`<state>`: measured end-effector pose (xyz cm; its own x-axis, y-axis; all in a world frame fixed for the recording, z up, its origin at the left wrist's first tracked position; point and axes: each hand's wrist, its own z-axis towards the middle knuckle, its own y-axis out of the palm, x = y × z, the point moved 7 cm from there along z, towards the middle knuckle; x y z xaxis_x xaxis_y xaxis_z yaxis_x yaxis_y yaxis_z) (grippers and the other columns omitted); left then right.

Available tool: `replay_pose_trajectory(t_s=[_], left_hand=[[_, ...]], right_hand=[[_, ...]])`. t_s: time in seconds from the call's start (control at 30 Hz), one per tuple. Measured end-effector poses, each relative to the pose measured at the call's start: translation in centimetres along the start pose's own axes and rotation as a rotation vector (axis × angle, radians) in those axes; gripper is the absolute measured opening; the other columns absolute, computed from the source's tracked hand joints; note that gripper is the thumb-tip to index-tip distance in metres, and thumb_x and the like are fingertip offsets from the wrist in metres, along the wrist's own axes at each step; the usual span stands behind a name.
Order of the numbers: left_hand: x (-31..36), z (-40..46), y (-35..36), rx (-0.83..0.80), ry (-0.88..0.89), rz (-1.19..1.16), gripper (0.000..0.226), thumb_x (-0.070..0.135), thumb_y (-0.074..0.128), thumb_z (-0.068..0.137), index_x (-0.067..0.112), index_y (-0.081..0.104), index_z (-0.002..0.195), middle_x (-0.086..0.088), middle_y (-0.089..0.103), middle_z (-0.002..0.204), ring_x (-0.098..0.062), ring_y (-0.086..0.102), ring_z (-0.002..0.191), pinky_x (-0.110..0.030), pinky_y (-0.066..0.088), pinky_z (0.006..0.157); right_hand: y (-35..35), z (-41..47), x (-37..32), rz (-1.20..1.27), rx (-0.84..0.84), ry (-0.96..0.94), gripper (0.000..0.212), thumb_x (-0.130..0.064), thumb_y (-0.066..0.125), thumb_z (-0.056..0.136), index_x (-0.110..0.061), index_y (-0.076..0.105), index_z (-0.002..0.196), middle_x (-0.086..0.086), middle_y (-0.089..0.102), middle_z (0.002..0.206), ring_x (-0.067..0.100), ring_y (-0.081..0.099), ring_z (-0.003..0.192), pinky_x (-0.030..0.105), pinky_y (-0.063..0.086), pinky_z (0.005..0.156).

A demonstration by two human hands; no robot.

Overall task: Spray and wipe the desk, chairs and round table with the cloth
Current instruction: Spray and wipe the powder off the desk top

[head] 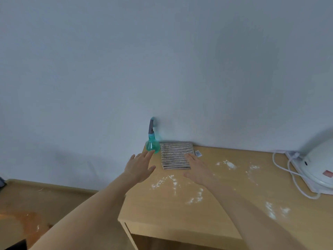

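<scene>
A teal spray bottle (152,141) with a grey trigger head stands at the far left corner of the wooden desk (225,210), against the wall. Beside it on the right lies a folded grey striped cloth (174,155). My left hand (139,166) reaches out with straight fingers, its fingertips just short of the bottle's base. My right hand (197,168) is stretched flat over the desk, its fingertips at the cloth's right edge. White powdery smears (173,181) are scattered across the desk top.
A white appliance (317,168) with a white cable (288,172) stands at the desk's right side. The desk's left edge drops to a wooden floor (36,204). A plain wall rises behind the desk.
</scene>
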<state>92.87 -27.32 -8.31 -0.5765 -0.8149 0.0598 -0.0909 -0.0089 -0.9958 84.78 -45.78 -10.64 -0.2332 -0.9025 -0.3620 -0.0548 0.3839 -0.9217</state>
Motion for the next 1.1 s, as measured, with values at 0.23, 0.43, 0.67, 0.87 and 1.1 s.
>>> replay_pose_trajectory(t_s=[0.23,0.43,0.67,0.87,1.1], left_hand=[[-5.0,9.0,0.1,-0.017,0.016,-0.018,0.056,0.044,0.042,0.098,0.014,0.027,0.142,-0.001,0.042,0.145,-0.020,0.048,0.126,-0.032,0.032,0.108],[-7.5,13.4,1.3,-0.080,-0.021,-0.063,0.068,0.046,0.043,0.097,0.010,0.015,0.148,-0.008,0.039,0.148,-0.025,0.049,0.127,-0.035,0.035,0.106],[-8.0,16.5,3.4,-0.132,-0.035,-0.201,0.079,0.050,0.047,0.095,0.013,0.007,0.152,-0.007,0.030,0.154,-0.023,0.045,0.131,-0.036,0.038,0.105],[-8.1,18.3,4.8,-0.122,-0.052,-0.350,0.092,0.051,0.056,0.090,0.014,-0.001,0.152,-0.004,0.022,0.158,-0.026,0.049,0.129,-0.038,0.044,0.100],[-7.9,20.9,4.9,-0.068,0.046,-0.769,0.103,0.027,0.080,0.075,0.019,0.009,0.150,0.004,0.044,0.132,-0.017,0.051,0.114,-0.030,0.046,0.097]], right_hand=[[1.3,9.2,-0.9,0.019,-0.019,0.061,0.083,-0.042,0.058,0.091,-0.017,0.008,0.152,0.004,0.009,0.160,0.021,0.011,0.146,0.040,0.013,0.119],[3.8,13.0,-0.7,0.003,-0.069,0.117,0.087,-0.047,0.054,0.091,-0.019,0.000,0.153,0.004,-0.004,0.160,0.024,0.000,0.147,0.047,0.004,0.118],[7.7,15.1,-0.4,0.004,-0.143,0.179,0.094,-0.055,0.051,0.089,-0.023,-0.013,0.151,0.006,-0.022,0.157,0.030,-0.015,0.145,0.053,-0.006,0.114],[8.5,16.3,-1.6,0.030,-0.112,0.132,0.094,-0.054,0.050,0.090,-0.023,-0.015,0.150,0.004,-0.025,0.156,0.029,-0.016,0.145,0.048,-0.009,0.114],[8.4,17.1,-0.9,0.002,-0.076,0.132,0.093,-0.054,0.051,0.090,-0.024,-0.014,0.150,0.004,-0.021,0.157,0.027,-0.014,0.145,0.043,-0.012,0.111]])
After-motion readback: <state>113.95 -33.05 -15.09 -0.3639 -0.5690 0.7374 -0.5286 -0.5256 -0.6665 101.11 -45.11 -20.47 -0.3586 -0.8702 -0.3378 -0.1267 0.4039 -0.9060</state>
